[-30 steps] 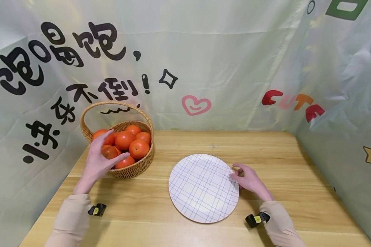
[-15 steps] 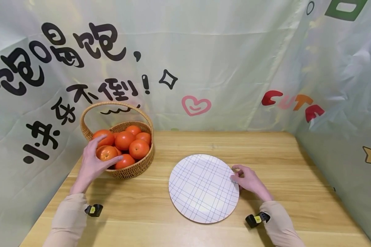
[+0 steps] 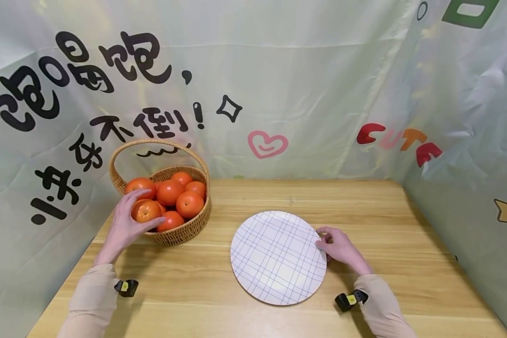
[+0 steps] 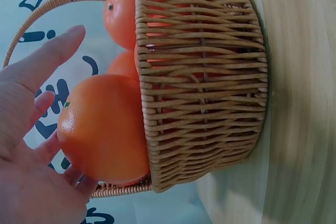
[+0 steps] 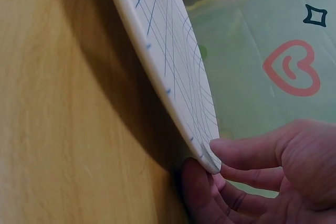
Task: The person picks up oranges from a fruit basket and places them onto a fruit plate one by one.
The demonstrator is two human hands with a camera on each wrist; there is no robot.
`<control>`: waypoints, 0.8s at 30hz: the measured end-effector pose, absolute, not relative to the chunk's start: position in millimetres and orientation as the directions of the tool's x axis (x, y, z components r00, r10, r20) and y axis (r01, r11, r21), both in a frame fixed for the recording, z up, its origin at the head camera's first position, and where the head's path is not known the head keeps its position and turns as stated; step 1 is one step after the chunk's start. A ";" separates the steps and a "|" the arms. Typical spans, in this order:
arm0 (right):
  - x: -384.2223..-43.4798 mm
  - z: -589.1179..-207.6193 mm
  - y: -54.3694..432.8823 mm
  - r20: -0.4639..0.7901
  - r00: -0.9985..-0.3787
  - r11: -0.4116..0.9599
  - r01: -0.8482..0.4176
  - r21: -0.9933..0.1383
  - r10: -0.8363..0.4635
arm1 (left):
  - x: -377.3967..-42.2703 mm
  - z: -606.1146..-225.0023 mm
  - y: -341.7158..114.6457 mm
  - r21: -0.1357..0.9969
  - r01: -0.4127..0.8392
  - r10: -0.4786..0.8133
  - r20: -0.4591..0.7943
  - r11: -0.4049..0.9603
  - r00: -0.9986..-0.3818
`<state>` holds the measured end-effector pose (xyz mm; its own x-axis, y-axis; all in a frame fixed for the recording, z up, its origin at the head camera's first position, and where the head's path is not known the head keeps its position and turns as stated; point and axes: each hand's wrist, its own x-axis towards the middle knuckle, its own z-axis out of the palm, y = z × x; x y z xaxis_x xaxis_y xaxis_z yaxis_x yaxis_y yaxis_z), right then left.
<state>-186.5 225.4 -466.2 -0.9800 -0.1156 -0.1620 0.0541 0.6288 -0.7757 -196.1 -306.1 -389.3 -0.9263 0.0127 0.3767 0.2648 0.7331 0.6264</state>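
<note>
My left hand (image 3: 124, 220) reaches around an orange (image 3: 145, 210) at the near left of the wicker basket (image 3: 181, 232). Its fingers and thumb are spread. In the left wrist view the thumb stands apart from the orange (image 4: 105, 129), while other fingers lie beside its far side; whether they touch it is hard to tell. Several more oranges (image 3: 190, 203) fill the basket. On the right, my right hand (image 3: 342, 245) pinches the rim of a white plate (image 3: 278, 258) with blue crossed lines. The right wrist view has the thumb on top of the plate (image 5: 173, 51) and fingers below.
A tall handle (image 3: 160, 141) arches over the basket. The wooden table (image 3: 185, 291) carries both basket and plate. Behind and at the sides hangs a pale printed cloth (image 3: 312, 84) with lettering and a pink heart.
My left hand has shifted slightly left and lower, around the near-left orange, which now shows more fully. The right hand and the plate stay where they were.
</note>
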 end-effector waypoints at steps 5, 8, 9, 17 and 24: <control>-187.2 -467.5 225.5 -0.156 -0.981 0.633 0.046 -0.773 -0.119 | -196.2 -391.3 -309.1 0.608 0.287 0.031 0.395 0.740 -0.918; -187.3 -467.5 225.2 -0.158 -0.981 0.637 0.049 -0.769 -0.115 | -197.0 -392.6 -311.0 0.601 0.312 0.051 0.411 0.736 -0.910; -187.2 -467.5 225.0 -0.160 -0.981 0.638 0.052 -0.769 -0.113 | -197.1 -392.9 -311.6 0.600 0.316 0.055 0.412 0.735 -0.909; -187.1 -467.4 224.3 -0.165 -0.981 0.651 0.059 -0.757 -0.103 | -197.6 -393.9 -315.9 0.595 0.324 0.073 0.406 0.735 -0.911; -187.5 -467.6 224.1 -0.165 -0.981 0.652 0.060 -0.756 -0.101 | -197.0 -394.8 -318.5 0.590 0.317 0.088 0.383 0.742 -0.919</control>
<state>-187.5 224.1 -467.6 -0.9811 -0.1010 -0.1650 0.0599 0.6521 -0.7557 -197.0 -318.5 -394.8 -0.9194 0.0885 0.3832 0.3174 0.7423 0.5901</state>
